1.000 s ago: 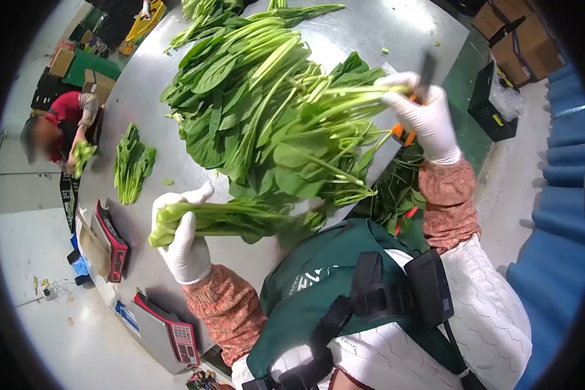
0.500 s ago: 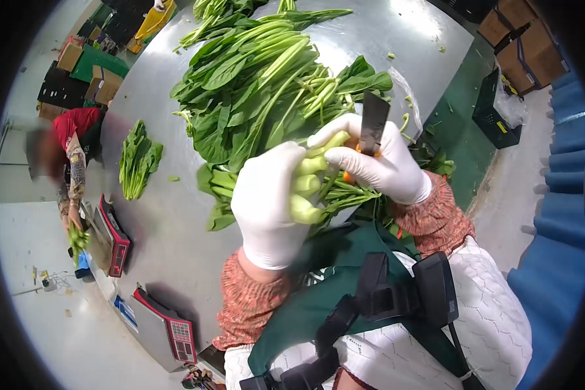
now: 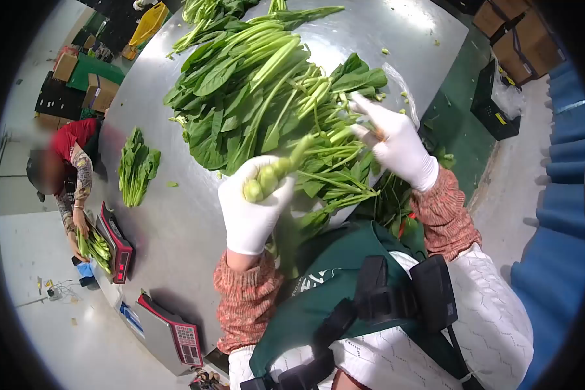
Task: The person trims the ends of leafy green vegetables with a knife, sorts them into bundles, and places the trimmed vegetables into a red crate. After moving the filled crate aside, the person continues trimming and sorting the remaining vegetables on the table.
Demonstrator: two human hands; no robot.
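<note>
My left hand [image 3: 253, 205], in a white glove, is closed around a few stalks of leafy greens [image 3: 266, 179], their pale cut ends pointing up and some blurred by motion. My right hand [image 3: 400, 146], also gloved, is over the right edge of the pile, its index finger and thumb stretched towards the stems. A small orange-brown bit of the knife [image 3: 378, 134] shows between its fingers; the blade cannot be made out. Beneath and beyond both hands lies a large heap of leafy greens [image 3: 240, 91].
A small bunch of greens [image 3: 138, 169] lies on the metal table [image 3: 182, 247]. Two red scales [image 3: 120, 253] stand along its left edge. A co-worker [image 3: 78, 149] handles greens beside one. A black crate [image 3: 494, 107] and cardboard boxes [image 3: 523, 49] are at right.
My hands have moved apart: the left went down-left with the stalks and turned their ends upward, the right went towards the pile. The dark blade is no longer plainly visible. The co-worker's greens shifted.
</note>
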